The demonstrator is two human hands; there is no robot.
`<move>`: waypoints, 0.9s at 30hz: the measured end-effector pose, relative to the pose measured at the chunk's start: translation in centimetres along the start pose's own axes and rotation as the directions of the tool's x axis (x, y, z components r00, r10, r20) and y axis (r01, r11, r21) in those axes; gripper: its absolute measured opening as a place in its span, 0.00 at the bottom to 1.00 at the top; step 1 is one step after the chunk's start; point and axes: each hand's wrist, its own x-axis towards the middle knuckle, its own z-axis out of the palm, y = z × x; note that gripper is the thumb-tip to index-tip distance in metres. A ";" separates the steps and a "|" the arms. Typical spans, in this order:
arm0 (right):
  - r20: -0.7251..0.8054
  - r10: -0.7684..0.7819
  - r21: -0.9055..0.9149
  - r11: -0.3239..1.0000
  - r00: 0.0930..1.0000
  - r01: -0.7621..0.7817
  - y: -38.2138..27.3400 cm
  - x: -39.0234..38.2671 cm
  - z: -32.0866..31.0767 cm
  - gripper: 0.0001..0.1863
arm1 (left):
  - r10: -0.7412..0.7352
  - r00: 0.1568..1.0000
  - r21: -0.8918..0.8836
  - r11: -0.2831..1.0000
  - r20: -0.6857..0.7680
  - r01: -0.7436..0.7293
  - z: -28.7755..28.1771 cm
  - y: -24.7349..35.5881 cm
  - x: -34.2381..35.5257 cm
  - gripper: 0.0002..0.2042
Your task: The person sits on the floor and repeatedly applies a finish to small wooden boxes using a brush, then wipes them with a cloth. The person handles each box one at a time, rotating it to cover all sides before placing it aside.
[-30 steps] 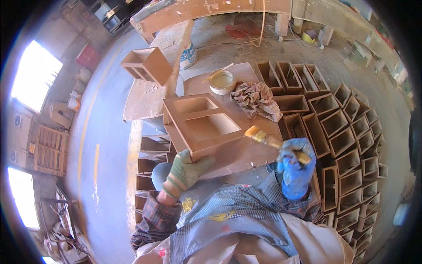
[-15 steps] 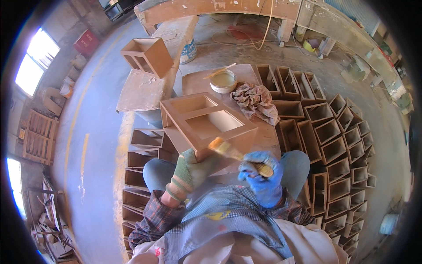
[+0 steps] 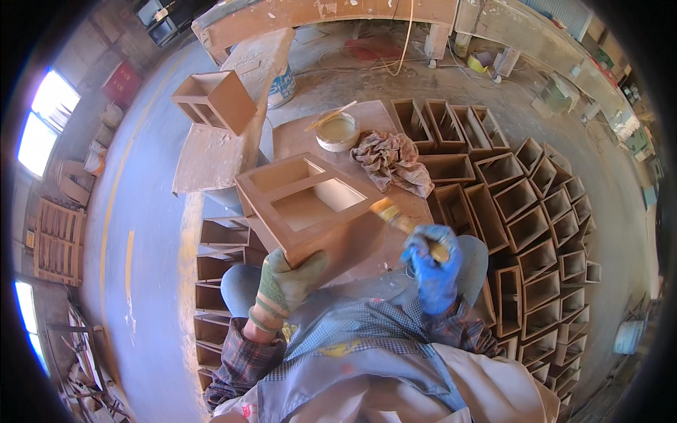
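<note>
My left hand (image 3: 288, 283), in a green and tan knitted glove, grips the near lower corner of a brown wooden box frame (image 3: 303, 233). The box is tilted, its face with two openings turned up. In my blue-gloved right hand (image 3: 431, 264) is a paintbrush (image 3: 395, 215), its tan bristles pointing up and left, close to the box's right corner. Whether the bristles touch the box I cannot tell. Beyond the box, a white tub (image 3: 337, 132) of pale liquid has a stick across its rim. Beside it lies a crumpled stained rag (image 3: 393, 162).
The low board (image 3: 300, 137) between my knees bears the tub and rag. A second box (image 3: 215, 102) stands on a bench (image 3: 211, 158) at the far left. Many similar boxes (image 3: 525, 225) crowd the floor at right, with a stack (image 3: 218, 268) at left. A bucket (image 3: 282, 88) stands behind the bench.
The brush in my right hand has moved to the right along the box's near side, toward its right corner. My left hand keeps its hold, and the box has tilted up slightly.
</note>
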 end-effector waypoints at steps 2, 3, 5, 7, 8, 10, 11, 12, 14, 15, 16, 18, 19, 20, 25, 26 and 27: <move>-0.131 0.098 0.007 0.995 0.987 -0.098 -0.3 1.1 -0.9 0.13 | -0.041 0.999 -0.106 0.994 -0.006 0.041 -0.2 0.5 0.2 0.11; -0.134 0.080 0.017 0.997 0.988 -0.079 -0.7 1.7 -1.4 0.13 | -0.067 0.998 -0.141 0.988 -0.012 0.065 -0.2 0.9 0.3 0.11; -0.153 0.027 0.060 0.998 0.988 -0.018 -1.8 1.8 -1.9 0.12 | -0.008 1.000 -0.161 0.987 -0.013 0.006 -1.4 1.9 1.2 0.13; -0.121 0.028 -0.017 0.999 0.992 -0.030 -3.3 1.4 -2.1 0.12 | -0.014 0.999 -0.303 0.953 -0.041 0.001 -2.5 3.0 2.1 0.15; -0.095 -0.019 0.047 0.999 0.995 0.023 -3.6 1.2 -1.7 0.11 | -0.039 0.997 -0.436 0.900 -0.064 0.007 -3.0 3.6 2.5 0.16; -0.075 0.035 0.100 0.995 0.997 -0.028 -4.3 -0.1 -0.6 0.10 | -0.079 0.992 -0.616 0.788 -0.102 -0.001 -3.8 4.5 3.0 0.17; -0.010 0.002 0.107 0.994 1.000 -0.001 -4.2 -0.8 0.3 0.10 | -0.096 0.989 -0.668 0.744 -0.115 -0.006 -4.0 4.9 3.1 0.18; 0.051 -0.033 0.114 0.993 0.998 0.027 -4.0 -1.4 1.2 0.09 | -0.042 0.994 -0.732 0.680 -0.099 -0.044 -4.2 5.2 3.3 0.18; 0.237 -0.033 0.220 0.975 0.971 -0.020 -3.8 -2.2 2.7 0.11 | -0.108 0.984 -0.732 0.681 -0.141 -0.031 -4.3 5.6 3.6 0.18; 0.362 -0.010 0.304 0.947 0.932 -0.108 -3.6 -2.5 3.4 0.12 | -0.108 0.983 -0.739 0.673 -0.147 -0.037 -4.3 5.7 3.7 0.18; 0.483 -0.125 0.343 0.938 0.867 -0.056 -3.5 -2.6 3.9 0.13 | -0.117 0.981 -0.755 0.655 -0.153 -0.039 -4.2 5.7 3.7 0.18; 0.575 -0.254 0.226 0.963 0.778 0.148 -3.4 -2.4 4.9 0.15 | -0.154 0.974 -0.783 0.621 -0.167 -0.036 -4.2 5.6 3.7 0.18; 0.649 -0.293 0.117 0.951 0.702 0.287 -3.4 -2.3 5.2 0.16 | -0.127 0.978 -0.785 0.617 -0.168 -0.054 -4.3 5.6 3.6 0.18; 0.662 -0.302 0.058 0.933 0.686 0.354 -3.3 -2.1 5.5 0.14 | -0.122 0.977 -0.784 0.618 -0.176 -0.065 -4.4 5.5 3.6 0.18; 0.516 -0.201 0.283 0.958 0.833 0.056 -2.5 -0.5 5.4 0.14 | -0.129 0.983 -0.797 0.603 -0.131 -0.027 -5.2 5.3 3.0 0.19; 0.479 -0.211 0.362 0.932 0.852 0.027 -2.3 0.3 4.8 0.15 | -0.143 0.981 -0.795 0.606 -0.127 -0.015 -5.4 5.3 2.9 0.19; 0.411 -0.174 0.249 0.966 0.895 0.074 -2.2 0.9 4.2 0.13 | -0.131 0.985 -0.797 0.603 -0.114 -0.012 -5.5 5.2 2.8 0.19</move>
